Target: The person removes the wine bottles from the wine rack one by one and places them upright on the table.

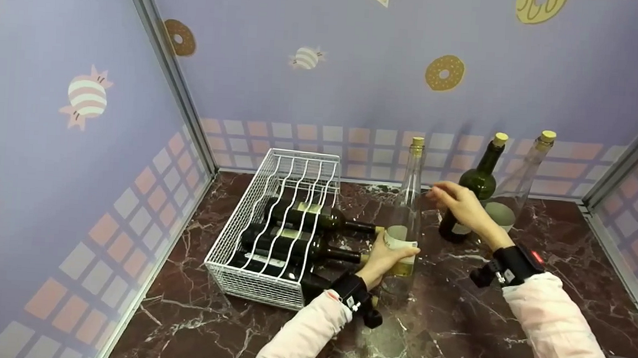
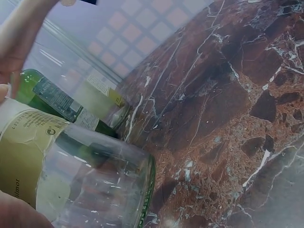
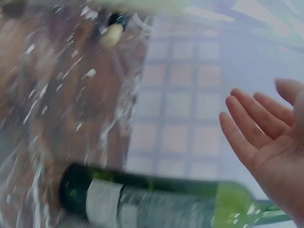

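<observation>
A clear glass bottle [image 1: 406, 228] with a pale label and a cork stands upright on the marble table [image 1: 453, 331]. My left hand [image 1: 387, 258] grips it round the label; its base and label fill the left wrist view [image 2: 71, 175]. My right hand [image 1: 458, 205] hovers open beside the bottle's neck, fingers straight, touching nothing; in the right wrist view those fingers [image 3: 259, 130] are spread in the air above a dark green bottle [image 3: 156, 199]. That dark green bottle [image 1: 476, 188] stands just behind my right hand.
A white wire basket [image 1: 248, 241] at the left holds three dark bottles lying on their sides. Another clear corked bottle [image 1: 518, 183] stands at the back right. Purple patterned walls close in the table on three sides.
</observation>
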### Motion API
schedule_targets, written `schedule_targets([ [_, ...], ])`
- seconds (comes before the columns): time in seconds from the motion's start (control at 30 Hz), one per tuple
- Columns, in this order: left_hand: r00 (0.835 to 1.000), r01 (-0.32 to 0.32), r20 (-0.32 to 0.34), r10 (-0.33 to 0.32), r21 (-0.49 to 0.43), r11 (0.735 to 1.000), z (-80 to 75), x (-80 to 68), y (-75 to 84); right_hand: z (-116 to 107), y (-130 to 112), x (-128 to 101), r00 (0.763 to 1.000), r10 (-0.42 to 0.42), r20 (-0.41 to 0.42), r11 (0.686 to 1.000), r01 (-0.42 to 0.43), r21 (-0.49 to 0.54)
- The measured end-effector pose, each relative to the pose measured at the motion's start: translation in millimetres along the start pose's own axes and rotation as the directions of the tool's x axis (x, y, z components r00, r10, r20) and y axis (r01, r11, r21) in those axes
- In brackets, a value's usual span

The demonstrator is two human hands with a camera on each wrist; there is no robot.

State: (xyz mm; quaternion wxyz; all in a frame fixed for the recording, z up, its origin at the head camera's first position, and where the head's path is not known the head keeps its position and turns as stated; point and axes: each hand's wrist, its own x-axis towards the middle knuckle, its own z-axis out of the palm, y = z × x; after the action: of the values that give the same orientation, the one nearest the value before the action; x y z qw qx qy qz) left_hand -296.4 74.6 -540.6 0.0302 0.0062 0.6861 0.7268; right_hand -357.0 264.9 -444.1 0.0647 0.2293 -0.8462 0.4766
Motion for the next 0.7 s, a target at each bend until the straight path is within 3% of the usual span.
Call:
schedule_targets([
  [0.1,1.0,-0.001,-0.002,0.001,-0.02,1.0,-0.3,0.3,-1.1,2,-16,6,0.999,0.045,-0.004,0.987,-0.044,0.154],
  [0.27,1.0,0.0,-0.008,-0.001,-0.029,1.0,0.9,-0.3,-0.8,7,-50,8,0.999,0.042,0.016,0.971,-0.045,0.236],
  [0.7,1.0,-0.013,0.014,0.012,0.053,0.998,3.7,-3.8,-2.6,18,-77,15,0.998,0.054,0.016,0.995,-0.055,0.084],
])
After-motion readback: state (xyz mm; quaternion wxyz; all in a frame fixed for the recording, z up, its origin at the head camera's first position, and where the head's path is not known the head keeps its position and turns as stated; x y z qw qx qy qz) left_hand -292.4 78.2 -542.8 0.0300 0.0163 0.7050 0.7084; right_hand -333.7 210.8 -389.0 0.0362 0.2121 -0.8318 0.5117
